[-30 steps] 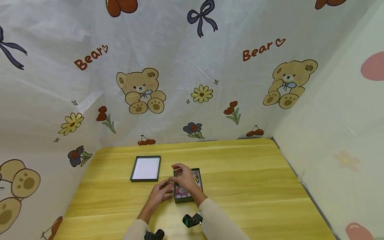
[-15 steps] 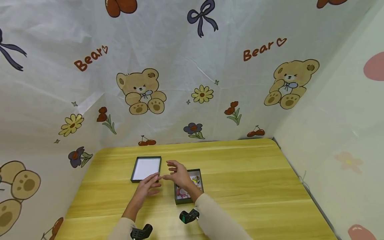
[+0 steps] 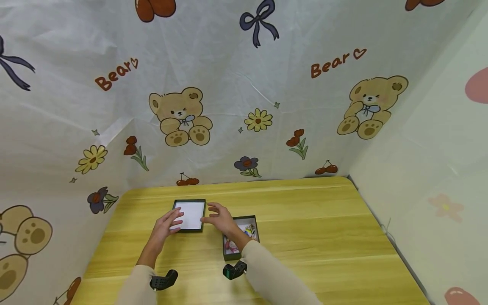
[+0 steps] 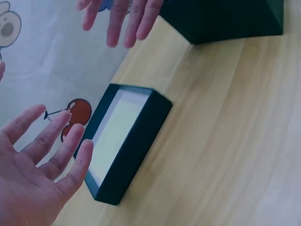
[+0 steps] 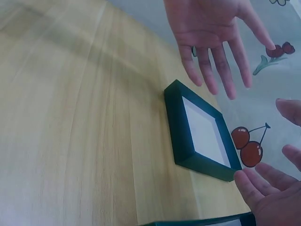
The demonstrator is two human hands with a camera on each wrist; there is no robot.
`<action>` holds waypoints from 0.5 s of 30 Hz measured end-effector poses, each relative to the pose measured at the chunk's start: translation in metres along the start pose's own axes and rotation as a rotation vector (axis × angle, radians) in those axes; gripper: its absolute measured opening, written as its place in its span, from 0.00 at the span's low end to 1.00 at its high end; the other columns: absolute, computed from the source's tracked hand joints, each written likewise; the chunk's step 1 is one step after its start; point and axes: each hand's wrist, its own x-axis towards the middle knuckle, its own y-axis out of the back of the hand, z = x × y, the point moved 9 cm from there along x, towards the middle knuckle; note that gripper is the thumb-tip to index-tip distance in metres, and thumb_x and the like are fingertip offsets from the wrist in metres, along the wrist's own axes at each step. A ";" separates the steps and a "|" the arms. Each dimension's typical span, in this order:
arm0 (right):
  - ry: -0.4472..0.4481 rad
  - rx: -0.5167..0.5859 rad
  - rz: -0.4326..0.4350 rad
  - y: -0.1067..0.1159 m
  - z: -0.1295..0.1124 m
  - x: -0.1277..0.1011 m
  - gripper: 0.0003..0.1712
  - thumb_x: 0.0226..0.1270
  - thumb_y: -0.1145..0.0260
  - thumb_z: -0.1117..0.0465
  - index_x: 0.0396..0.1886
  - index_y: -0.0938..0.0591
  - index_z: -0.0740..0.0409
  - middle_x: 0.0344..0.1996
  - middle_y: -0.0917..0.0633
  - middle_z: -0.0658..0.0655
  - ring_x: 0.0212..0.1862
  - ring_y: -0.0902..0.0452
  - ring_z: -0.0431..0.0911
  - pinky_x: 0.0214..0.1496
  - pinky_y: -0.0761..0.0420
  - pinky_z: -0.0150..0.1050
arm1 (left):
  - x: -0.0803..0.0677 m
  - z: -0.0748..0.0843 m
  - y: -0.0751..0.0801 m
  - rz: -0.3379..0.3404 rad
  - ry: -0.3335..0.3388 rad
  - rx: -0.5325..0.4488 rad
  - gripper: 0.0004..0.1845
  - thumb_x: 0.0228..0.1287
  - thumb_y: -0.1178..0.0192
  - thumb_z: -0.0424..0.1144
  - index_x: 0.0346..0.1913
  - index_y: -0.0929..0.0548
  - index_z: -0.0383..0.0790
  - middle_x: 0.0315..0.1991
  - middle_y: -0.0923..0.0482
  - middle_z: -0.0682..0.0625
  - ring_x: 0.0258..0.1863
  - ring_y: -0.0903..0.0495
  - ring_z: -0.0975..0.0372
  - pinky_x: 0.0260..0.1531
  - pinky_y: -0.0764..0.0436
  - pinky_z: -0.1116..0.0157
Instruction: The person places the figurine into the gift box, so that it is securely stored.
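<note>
Reaching with both hands toward the box lid (image 3: 187, 215), lying upside down, white inside showing, near the back edge of the table (image 3: 324, 237), left of its middle. Hovering with the left hand (image 3: 167, 223) at the lid's left side, fingers straight and spread, gripping nothing; in the left wrist view the fingertips (image 4: 70, 155) seeming just short of the dark rim (image 4: 136, 150), though touching or not cannot be told. Hovering likewise with the right hand (image 3: 219, 217) at the lid's right side, fingers (image 5: 263, 186) loosely extended, empty, close beside the lid's corner. Sitting open just right of the lid, apart from it, the dark box (image 3: 241, 237), holding small colourful bits too blurred to name, partly hidden behind the right forearm. Judging from this: box filled and uncovered, lid not yet grasped or lifted, so picking it up, turning it over and fitting it on the box all seeming left to do. Resting everything on a pale yellow wood-grain top with a rounded far right corner. Hanging behind and to the left, a white sheet (image 3: 228, 84) printed with bears, flowers, cherries, bows and the word "Bear"; standing to the right, a pale wall (image 3: 438, 148) with faint pink shapes.
</note>
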 end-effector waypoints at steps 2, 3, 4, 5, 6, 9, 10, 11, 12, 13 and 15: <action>-0.012 -0.001 -0.006 -0.003 0.000 0.002 0.37 0.61 0.30 0.60 0.69 0.32 0.60 0.65 0.31 0.68 0.64 0.33 0.63 0.61 0.27 0.56 | 0.003 0.002 0.008 0.012 0.000 0.021 0.35 0.74 0.57 0.57 0.72 0.39 0.33 0.68 0.36 0.33 0.64 0.35 0.42 0.63 0.32 0.48; -0.019 0.002 -0.011 -0.005 0.000 0.003 0.37 0.61 0.30 0.59 0.69 0.32 0.60 0.66 0.31 0.67 0.64 0.33 0.62 0.62 0.28 0.56 | 0.004 0.003 0.012 0.014 -0.001 0.030 0.36 0.74 0.57 0.58 0.72 0.40 0.34 0.68 0.37 0.33 0.65 0.36 0.42 0.64 0.34 0.48; -0.025 0.005 -0.015 -0.006 0.000 0.004 0.37 0.62 0.30 0.59 0.69 0.32 0.59 0.66 0.32 0.67 0.65 0.34 0.62 0.62 0.28 0.56 | 0.005 0.003 0.016 0.015 -0.004 0.039 0.36 0.74 0.58 0.58 0.72 0.41 0.34 0.68 0.38 0.33 0.65 0.37 0.42 0.65 0.35 0.48; -0.034 0.012 -0.017 -0.008 0.000 0.005 0.37 0.62 0.30 0.57 0.69 0.32 0.59 0.67 0.32 0.67 0.66 0.35 0.62 0.63 0.29 0.56 | 0.006 0.003 0.020 0.018 -0.003 0.047 0.37 0.74 0.58 0.59 0.73 0.41 0.35 0.69 0.38 0.33 0.66 0.37 0.43 0.66 0.37 0.47; -0.042 0.018 -0.018 -0.009 0.001 0.006 0.38 0.62 0.30 0.56 0.69 0.33 0.58 0.67 0.33 0.67 0.66 0.36 0.62 0.63 0.30 0.56 | 0.006 0.003 0.023 0.019 -0.005 0.052 0.37 0.74 0.58 0.60 0.73 0.42 0.35 0.69 0.39 0.33 0.66 0.38 0.43 0.66 0.38 0.46; -0.060 0.033 -0.022 -0.013 0.002 0.008 0.38 0.62 0.30 0.55 0.70 0.33 0.58 0.67 0.33 0.67 0.67 0.37 0.61 0.63 0.29 0.55 | 0.008 0.001 0.033 0.028 -0.005 0.068 0.38 0.74 0.60 0.60 0.74 0.43 0.35 0.70 0.41 0.32 0.68 0.41 0.43 0.68 0.42 0.46; -0.068 0.045 -0.020 -0.014 0.003 0.009 0.39 0.62 0.30 0.54 0.70 0.33 0.59 0.67 0.33 0.67 0.67 0.36 0.61 0.63 0.28 0.54 | 0.009 0.000 0.036 0.032 -0.003 0.073 0.38 0.74 0.61 0.61 0.74 0.43 0.35 0.70 0.42 0.32 0.68 0.41 0.42 0.68 0.42 0.46; -0.075 0.055 -0.017 -0.015 0.003 0.010 0.39 0.62 0.30 0.53 0.70 0.34 0.59 0.67 0.33 0.67 0.66 0.36 0.60 0.63 0.28 0.53 | 0.010 -0.001 0.039 0.037 0.002 0.077 0.38 0.74 0.62 0.61 0.74 0.43 0.35 0.70 0.42 0.32 0.68 0.42 0.42 0.68 0.42 0.45; -0.082 0.070 -0.014 -0.015 0.004 0.011 0.39 0.63 0.31 0.53 0.70 0.34 0.60 0.67 0.33 0.68 0.65 0.35 0.60 0.63 0.28 0.53 | 0.010 -0.002 0.041 0.038 0.004 0.079 0.37 0.75 0.62 0.60 0.74 0.43 0.34 0.70 0.42 0.31 0.68 0.42 0.42 0.68 0.42 0.45; -0.087 0.079 -0.011 -0.016 0.005 0.012 0.39 0.63 0.32 0.53 0.70 0.34 0.62 0.66 0.32 0.68 0.65 0.33 0.60 0.62 0.27 0.53 | 0.011 -0.003 0.043 0.042 0.009 0.085 0.38 0.75 0.63 0.61 0.74 0.43 0.34 0.70 0.42 0.31 0.68 0.42 0.42 0.68 0.42 0.45; -0.104 0.109 0.001 -0.016 0.007 0.014 0.40 0.65 0.33 0.51 0.70 0.36 0.64 0.65 0.31 0.69 0.64 0.32 0.60 0.63 0.28 0.54 | 0.012 -0.006 0.046 0.044 0.024 0.088 0.39 0.74 0.63 0.62 0.73 0.44 0.33 0.70 0.42 0.31 0.68 0.42 0.42 0.68 0.42 0.45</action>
